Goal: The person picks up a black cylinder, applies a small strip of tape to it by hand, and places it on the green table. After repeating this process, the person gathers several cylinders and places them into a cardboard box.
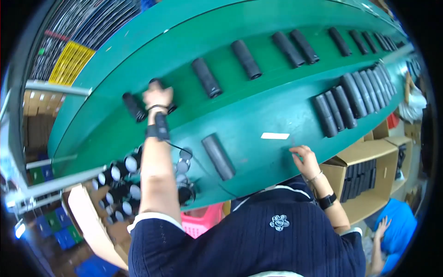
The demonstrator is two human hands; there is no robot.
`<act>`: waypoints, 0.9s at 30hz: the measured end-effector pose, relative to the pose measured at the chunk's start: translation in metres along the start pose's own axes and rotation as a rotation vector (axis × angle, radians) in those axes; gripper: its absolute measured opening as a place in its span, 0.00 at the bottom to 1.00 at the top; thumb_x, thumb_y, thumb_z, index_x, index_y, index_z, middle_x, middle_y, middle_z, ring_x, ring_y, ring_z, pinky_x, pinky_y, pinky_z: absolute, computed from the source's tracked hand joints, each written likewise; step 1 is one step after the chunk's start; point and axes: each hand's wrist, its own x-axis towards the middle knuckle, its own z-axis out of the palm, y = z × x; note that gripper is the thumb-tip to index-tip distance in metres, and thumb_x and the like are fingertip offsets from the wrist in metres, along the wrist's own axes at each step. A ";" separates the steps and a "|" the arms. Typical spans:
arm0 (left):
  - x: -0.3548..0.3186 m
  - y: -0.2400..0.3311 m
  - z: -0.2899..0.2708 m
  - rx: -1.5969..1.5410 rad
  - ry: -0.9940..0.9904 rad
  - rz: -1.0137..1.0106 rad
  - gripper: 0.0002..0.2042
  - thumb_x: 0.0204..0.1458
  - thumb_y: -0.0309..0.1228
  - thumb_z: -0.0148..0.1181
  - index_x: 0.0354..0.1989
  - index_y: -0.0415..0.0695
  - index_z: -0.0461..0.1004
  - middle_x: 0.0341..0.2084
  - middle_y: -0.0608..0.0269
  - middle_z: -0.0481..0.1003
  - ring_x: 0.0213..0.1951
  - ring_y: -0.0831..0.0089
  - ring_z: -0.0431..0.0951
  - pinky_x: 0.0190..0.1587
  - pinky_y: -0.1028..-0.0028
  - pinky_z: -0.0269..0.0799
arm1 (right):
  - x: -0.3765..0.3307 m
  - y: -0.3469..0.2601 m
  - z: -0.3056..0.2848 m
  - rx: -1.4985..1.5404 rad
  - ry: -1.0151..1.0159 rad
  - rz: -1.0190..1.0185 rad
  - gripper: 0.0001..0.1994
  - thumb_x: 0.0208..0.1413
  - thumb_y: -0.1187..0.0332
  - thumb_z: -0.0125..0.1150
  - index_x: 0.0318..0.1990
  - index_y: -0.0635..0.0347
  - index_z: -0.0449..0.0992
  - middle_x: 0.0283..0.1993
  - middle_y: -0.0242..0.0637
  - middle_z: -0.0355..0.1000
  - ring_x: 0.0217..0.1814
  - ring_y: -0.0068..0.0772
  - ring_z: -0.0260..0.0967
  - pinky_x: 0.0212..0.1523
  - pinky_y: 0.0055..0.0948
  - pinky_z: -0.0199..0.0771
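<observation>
My left hand [158,96] is stretched out over the green conveyor belt [177,99], its fingers closed around a black tube [172,109] whose two ends stick out past the hand. Just left of it lies another black tube [134,107]. My right hand [305,160] is near the front edge of the green work surface [258,161], thumb and fingers apart and holding nothing. A white paper strip [275,136] lies a little beyond it. Between my arms rests a single black ribbed cylinder [218,157], tilted slightly on the surface.
Several black cylinders [206,77] lie spaced along the belt. A tight row of them [353,99] stands at right. Cardboard boxes [364,159] flank me, one holding black parts. Round-ended parts [131,164] and a pink basket [203,221] are low left. Another person in blue [397,226] is at right.
</observation>
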 end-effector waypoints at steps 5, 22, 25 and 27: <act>-0.177 0.053 0.026 -0.239 0.014 0.112 0.46 0.44 0.57 0.64 0.66 0.42 0.51 0.53 0.31 0.61 0.55 0.37 0.64 0.56 0.51 0.64 | 0.005 -0.010 -0.009 0.061 -0.004 -0.031 0.08 0.52 0.76 0.56 0.40 0.63 0.77 0.37 0.47 0.75 0.41 0.51 0.72 0.43 0.40 0.73; -0.337 0.048 0.023 -1.298 -0.301 0.384 0.32 0.40 0.22 0.69 0.56 0.43 0.59 0.49 0.60 0.67 0.51 0.71 0.69 0.55 0.70 0.65 | 0.048 -0.084 0.009 0.579 -0.462 -0.113 0.20 0.51 0.76 0.64 0.54 0.59 0.73 0.46 0.34 0.71 0.48 0.26 0.70 0.48 0.25 0.72; -0.348 0.056 0.028 -1.113 -0.238 0.410 0.34 0.40 0.28 0.66 0.58 0.42 0.58 0.51 0.47 0.65 0.58 0.51 0.63 0.60 0.59 0.60 | 0.051 -0.110 0.018 0.638 -0.539 -0.285 0.32 0.46 0.71 0.70 0.61 0.55 0.66 0.58 0.38 0.62 0.58 0.32 0.63 0.50 0.31 0.73; -0.356 0.056 0.032 -1.170 -0.246 0.384 0.35 0.40 0.28 0.67 0.59 0.42 0.57 0.52 0.47 0.64 0.58 0.50 0.63 0.60 0.59 0.61 | 0.053 -0.101 0.027 0.645 -0.548 -0.290 0.33 0.45 0.71 0.70 0.61 0.56 0.66 0.59 0.38 0.62 0.59 0.33 0.63 0.52 0.31 0.72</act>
